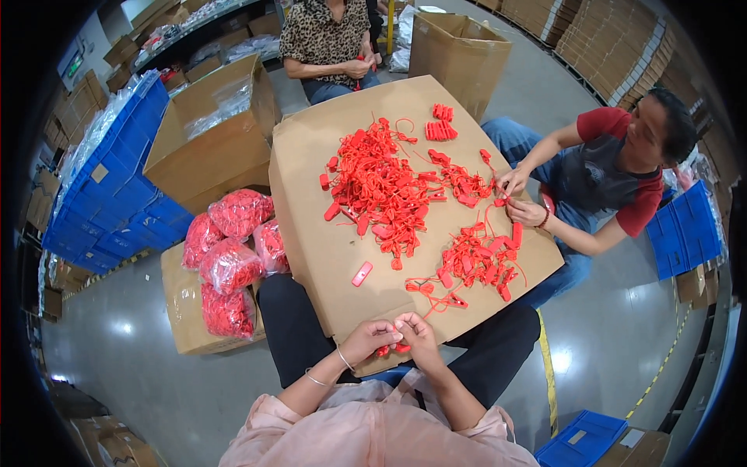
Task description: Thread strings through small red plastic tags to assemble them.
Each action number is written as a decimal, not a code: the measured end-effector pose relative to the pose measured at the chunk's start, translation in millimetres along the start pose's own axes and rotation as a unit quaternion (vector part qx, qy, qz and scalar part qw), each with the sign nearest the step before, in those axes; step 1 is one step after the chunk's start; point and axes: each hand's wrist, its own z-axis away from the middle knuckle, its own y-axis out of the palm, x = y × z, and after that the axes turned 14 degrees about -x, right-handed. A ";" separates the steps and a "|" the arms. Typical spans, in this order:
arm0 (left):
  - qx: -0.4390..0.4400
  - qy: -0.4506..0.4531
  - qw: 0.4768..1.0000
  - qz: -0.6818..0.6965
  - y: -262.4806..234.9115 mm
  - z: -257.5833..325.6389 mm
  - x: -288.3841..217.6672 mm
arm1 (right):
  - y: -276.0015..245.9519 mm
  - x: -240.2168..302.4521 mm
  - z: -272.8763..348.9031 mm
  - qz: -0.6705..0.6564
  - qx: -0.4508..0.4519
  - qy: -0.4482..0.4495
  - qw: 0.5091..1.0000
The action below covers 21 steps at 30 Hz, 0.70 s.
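Observation:
A flat cardboard sheet lies across my lap as a work surface, strewn with a big pile of red plastic seal tags. My left hand and my right hand meet at the sheet's near edge, both pinching a small red tag piece with a thin red strap running off to the right. A smaller heap of red tags lies just beyond my right hand. One single red tag rests alone on the cardboard ahead of my left hand.
A person in a red and grey shirt works tags at the sheet's right edge; another in a spotted top sits at the far side. A box with clear bags of red tags stands left. Blue crates, cardboard boxes around.

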 end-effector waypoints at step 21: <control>0.027 0.008 0.997 -0.065 -17.2 -1.4 -3.9 | -27.1 31.5 15.1 0.032 0.117 -0.016 0.993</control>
